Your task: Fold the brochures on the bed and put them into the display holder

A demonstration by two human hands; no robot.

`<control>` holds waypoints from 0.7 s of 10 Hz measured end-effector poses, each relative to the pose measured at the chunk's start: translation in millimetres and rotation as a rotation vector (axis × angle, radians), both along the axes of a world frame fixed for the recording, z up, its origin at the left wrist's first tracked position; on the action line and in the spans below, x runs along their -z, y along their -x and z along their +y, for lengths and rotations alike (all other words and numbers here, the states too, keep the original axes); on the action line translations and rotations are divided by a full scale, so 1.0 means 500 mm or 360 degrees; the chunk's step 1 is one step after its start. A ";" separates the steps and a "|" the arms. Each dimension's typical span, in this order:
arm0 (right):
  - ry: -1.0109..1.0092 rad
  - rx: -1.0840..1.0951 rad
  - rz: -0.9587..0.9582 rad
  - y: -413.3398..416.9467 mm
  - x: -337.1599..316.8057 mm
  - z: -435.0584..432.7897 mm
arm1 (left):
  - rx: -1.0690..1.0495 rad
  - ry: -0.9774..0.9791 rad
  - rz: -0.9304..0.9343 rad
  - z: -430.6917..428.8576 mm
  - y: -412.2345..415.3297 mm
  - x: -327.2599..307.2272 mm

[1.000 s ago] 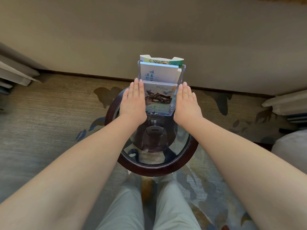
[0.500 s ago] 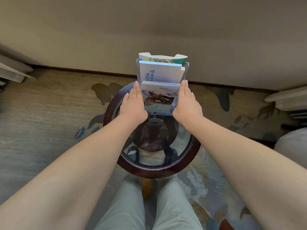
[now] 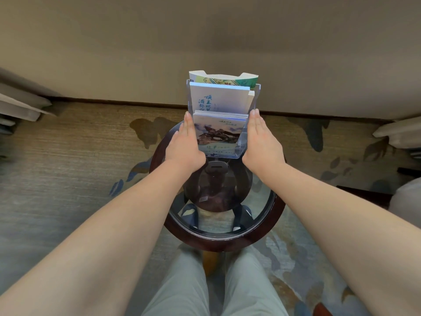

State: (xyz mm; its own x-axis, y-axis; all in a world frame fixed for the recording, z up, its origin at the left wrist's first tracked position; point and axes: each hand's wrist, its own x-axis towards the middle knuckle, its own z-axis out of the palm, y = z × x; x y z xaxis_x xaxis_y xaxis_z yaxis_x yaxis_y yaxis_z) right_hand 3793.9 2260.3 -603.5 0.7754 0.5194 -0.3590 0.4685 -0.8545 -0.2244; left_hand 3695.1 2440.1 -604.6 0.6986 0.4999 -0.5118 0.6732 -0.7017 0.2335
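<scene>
Over the last second both hands have turned: they lay flat, backs up, on either side of the display holder point(image 3: 243, 145), and now they stand on edge against it. The left hand point(image 3: 185, 145) flanks the holder's left wall and the right hand point(image 3: 262, 144) its right wall. The fingers are straight and together, curled round nothing, and neither hand carries anything. The plastic is clear, so whether the palms actually press the walls or stop just short is hard to tell.

The brochures are all inside the holder. The front stack point(image 3: 219, 131), with a building pictured on it, fills the nearest tier. Behind it is a white brochure point(image 3: 217, 98) with blue characters, and a green-printed one point(image 3: 224, 79) pokes above the holder's back edge. The holder stands on the far part of the round glass table point(image 3: 227, 241), whose rim curves back from it toward the person.

With no paper left in hand, the filling looks finished. This reads as a last squaring-up of the holder — a light sideways nudge at most.
</scene>
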 end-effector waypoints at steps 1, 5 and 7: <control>-0.0016 0.0024 0.0010 -0.001 0.002 -0.002 | 0.0003 -0.0022 -0.0020 -0.001 0.002 -0.002; 0.0020 0.0075 0.0088 -0.004 -0.017 -0.014 | 0.0089 0.0024 0.0062 -0.001 0.013 -0.013; 0.0110 0.0080 0.0119 -0.014 -0.065 -0.017 | 0.0104 -0.0170 0.0101 0.015 0.015 -0.086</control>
